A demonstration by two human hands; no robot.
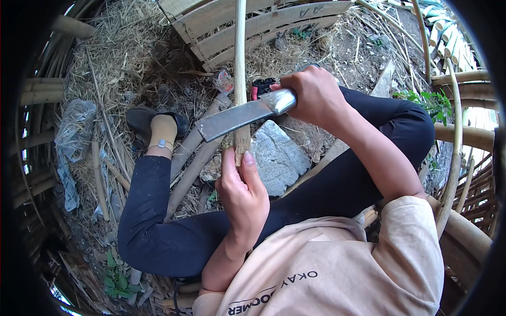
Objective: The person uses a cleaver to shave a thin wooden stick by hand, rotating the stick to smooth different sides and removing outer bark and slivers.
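My left hand [243, 187] pinches the near end of a long pale wooden pole [240, 58] between thumb and fingers. The pole runs away from me, past the slatted wooden crate. My right hand [313, 97] is wrapped round the handle of a machete [229, 118], whose broad grey blade points left and lies across the pole just beyond my left fingers. A shiny metal collar joins blade and handle. Whether the edge touches the wood I cannot tell. Below the blade, a flat grey stone [278, 158] sits on the ground between my legs.
A slatted wooden crate [263, 26] stands ahead. Bare sticks [192, 163] lie by my left foot, with a crumpled clear plastic bag [75, 129] farther left. Bamboo rails [466, 137] close in the right side. Cut bamboo pieces [450, 39] are piled at the far right.
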